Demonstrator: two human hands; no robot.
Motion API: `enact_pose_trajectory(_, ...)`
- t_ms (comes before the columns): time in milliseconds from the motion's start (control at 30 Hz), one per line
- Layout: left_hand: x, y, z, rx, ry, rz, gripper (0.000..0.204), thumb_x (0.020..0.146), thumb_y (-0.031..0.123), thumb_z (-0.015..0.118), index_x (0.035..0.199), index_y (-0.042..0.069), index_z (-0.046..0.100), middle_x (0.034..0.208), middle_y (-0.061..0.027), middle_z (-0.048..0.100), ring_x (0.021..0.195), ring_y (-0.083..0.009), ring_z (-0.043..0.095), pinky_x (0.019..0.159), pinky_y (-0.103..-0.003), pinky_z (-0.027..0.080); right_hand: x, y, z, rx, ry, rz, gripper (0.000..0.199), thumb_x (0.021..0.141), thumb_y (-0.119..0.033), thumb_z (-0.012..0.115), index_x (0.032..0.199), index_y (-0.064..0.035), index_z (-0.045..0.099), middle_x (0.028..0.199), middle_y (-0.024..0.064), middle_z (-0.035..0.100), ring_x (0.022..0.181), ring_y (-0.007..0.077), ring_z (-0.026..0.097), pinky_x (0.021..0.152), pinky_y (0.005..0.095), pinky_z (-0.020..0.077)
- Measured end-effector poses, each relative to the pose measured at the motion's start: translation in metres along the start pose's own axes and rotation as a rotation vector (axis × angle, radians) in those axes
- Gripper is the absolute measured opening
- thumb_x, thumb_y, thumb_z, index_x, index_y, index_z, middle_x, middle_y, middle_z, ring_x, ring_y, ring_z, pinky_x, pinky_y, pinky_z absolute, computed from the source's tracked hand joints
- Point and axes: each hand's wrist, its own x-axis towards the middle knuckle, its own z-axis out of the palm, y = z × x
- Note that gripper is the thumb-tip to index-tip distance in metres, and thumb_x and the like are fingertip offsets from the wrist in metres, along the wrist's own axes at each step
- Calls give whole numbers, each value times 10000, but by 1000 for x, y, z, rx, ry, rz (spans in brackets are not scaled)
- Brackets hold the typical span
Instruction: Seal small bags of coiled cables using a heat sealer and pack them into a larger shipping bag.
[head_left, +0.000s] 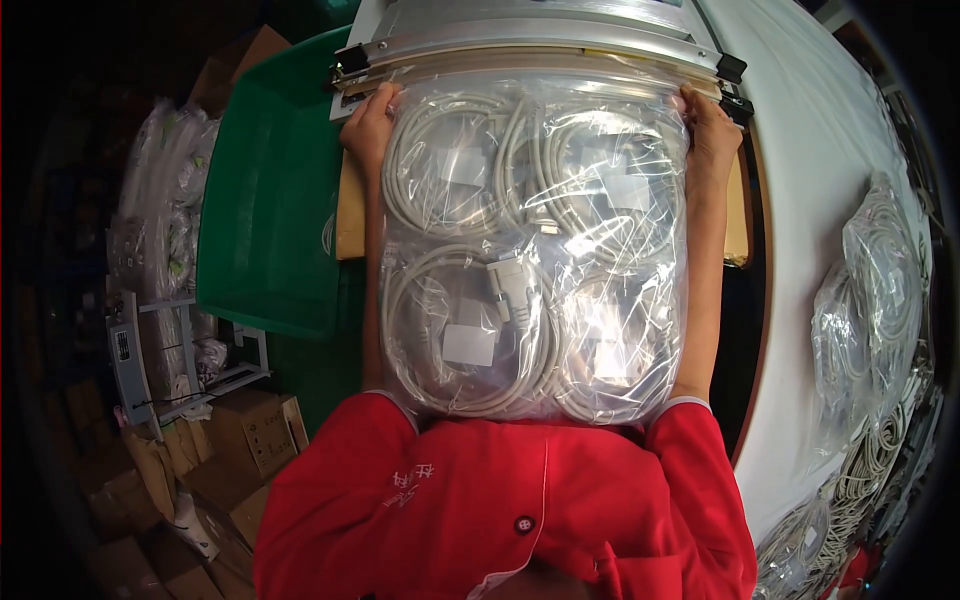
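Observation:
A large clear plastic bag (535, 240) lies in front of me, packed with several coiled light-grey cables (400, 190), each with a white label. A grey connector (512, 278) shows on the lower left coil. My left hand (370, 130) pinches the bag's far left corner, and my right hand (712, 135) pinches its far right corner. Between them the bag's mouth is stretched flat along the jaws of a metal bar sealing machine (545, 50). Whether the edge sits inside the jaws I cannot tell.
To the left stands a deep green tub (265, 200), with cardboard boxes (250, 440) and a grey metal frame (190, 360) below it. Bagged cables (870, 290) lie on the white-covered table (790, 200) at right, with loose coiled cables (870, 460) nearer me.

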Motion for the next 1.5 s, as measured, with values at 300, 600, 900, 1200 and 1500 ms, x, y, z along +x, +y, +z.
enact_pose_trajectory(300,-3,-1,2,16,-24,14,154,674,79,569,723,-67,571,658,-73,571,567,-111,525,540,-193,414,5,5,-6,-92,-16,-11,93,629,-40,608,685,28,578,564,16,528,451,48,434,424,148,317)
enact_pose_trajectory(600,-7,8,7,-121,-109,86,176,701,96,560,767,-67,561,693,-88,570,595,-124,528,568,-203,422,-8,-5,0,-54,-47,-112,70,659,-39,573,671,30,569,574,32,527,475,71,456,446,156,338)
enact_pose_trajectory(900,-72,211,36,-440,-365,468,201,753,147,501,762,-50,538,664,-88,563,571,-125,521,549,-200,414,-64,-207,6,61,85,-907,178,730,-91,524,836,49,549,805,114,565,675,140,555,705,229,428)
enact_pose_trajectory(1200,-80,265,97,-538,-782,485,193,774,163,463,796,-21,516,670,-128,569,548,-165,558,526,-235,464,-152,-274,4,-256,565,-1752,141,739,-85,504,784,43,543,750,123,558,665,142,540,575,208,447)
enact_pose_trajectory(1500,-208,120,33,108,-944,810,893,576,220,649,1191,-64,67,1194,-261,197,1107,-344,248,887,-358,254,-170,-196,36,15,343,-1101,95,735,-92,507,728,-11,555,578,47,532,486,74,472,430,158,322)
